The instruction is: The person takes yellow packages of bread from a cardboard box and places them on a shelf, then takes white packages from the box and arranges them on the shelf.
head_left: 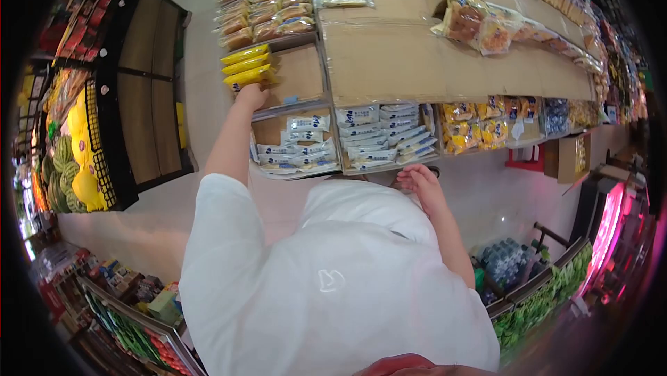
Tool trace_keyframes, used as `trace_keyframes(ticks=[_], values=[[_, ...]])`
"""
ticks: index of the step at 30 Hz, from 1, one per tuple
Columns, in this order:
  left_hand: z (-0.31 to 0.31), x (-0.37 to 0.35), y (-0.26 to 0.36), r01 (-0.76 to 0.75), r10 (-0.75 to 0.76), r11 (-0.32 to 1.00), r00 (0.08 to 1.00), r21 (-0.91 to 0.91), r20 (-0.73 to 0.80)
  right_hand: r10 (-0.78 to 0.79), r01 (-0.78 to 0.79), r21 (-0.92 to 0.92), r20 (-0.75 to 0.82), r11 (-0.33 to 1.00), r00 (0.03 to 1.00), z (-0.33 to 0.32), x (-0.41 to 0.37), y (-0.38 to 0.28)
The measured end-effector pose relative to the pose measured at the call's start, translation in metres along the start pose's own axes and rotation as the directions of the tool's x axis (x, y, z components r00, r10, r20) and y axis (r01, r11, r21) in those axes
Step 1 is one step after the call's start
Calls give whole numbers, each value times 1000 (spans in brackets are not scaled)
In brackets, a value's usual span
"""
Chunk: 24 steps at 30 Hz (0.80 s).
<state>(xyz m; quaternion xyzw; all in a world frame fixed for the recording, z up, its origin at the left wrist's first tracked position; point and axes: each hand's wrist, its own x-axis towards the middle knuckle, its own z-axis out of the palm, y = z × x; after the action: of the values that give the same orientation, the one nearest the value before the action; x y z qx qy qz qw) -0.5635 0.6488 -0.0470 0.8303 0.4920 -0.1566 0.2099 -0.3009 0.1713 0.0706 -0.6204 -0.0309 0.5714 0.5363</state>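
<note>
Yellow packets (246, 68) lie long axis left-right, lettering illegible; left hand (253, 96) touches one, grip unclear; right hand (419, 178) loosely open.

Yellow packets (244, 64): at least three, long and narrow, in glossy, wrinkled wrappers. Dark blue print is seen on the one nearest the wearer; the wording is too small to read. The wrappers show no visible tears. The packets lie lengthwise across the left part of a shallow, cardboard-coloured compartment (302, 74), lined up closely one behind another. Their right ends sit slightly farther from the wearer than their left ends. The left ends reach the compartment's left side. The nearest packet is at the fingers of the left hand (253, 95), which partly hide its near edge; grip cannot be confirmed.
</note>
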Motion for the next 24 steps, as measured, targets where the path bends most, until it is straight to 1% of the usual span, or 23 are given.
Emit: trace_keyframes(ticks=[1,4,7,10,13,16,19,20,23,24], values=[[-2,-6,10,-8,8,1000,1000,0,-4,-3,3,0,-3,1000,1000,-3,-1,1],[-24,-33,49,-112,106,992,990,-56,-96,3,-3,5,-27,1000,1000,-11,-4,-2],[-50,-68,102,-187,158,968,972,-168,-172,5,-4,22,-33,1000,999,-20,-5,-3],[-77,-110,157,-350,306,907,930,-236,-205,-8,10,36,-47,999,999,-32,-2,-2],[-94,-141,209,-469,434,843,882,-263,-182,-37,38,55,-26,998,999,-46,-4,-6],[-106,-160,253,-643,648,714,757,-279,-86,-21,24,76,-29,997,999,-63,-6,-8],[-90,-167,292,-704,712,666,698,-245,-71,-29,32,92,-38,995,999,-90,-7,-8],[-82,-165,305,-742,755,612,651,-275,-74,-35,40,108,-45,993,998,-101,-8,-9],[-56,-167,352,-823,823,519,555,-231,-126,-55,65,161,-67,985,996,-141,-10,-14],[-54,-172,375,-824,830,531,553,-198,-77,-60,73,179,-77,981,995,-156,-12,-17]])
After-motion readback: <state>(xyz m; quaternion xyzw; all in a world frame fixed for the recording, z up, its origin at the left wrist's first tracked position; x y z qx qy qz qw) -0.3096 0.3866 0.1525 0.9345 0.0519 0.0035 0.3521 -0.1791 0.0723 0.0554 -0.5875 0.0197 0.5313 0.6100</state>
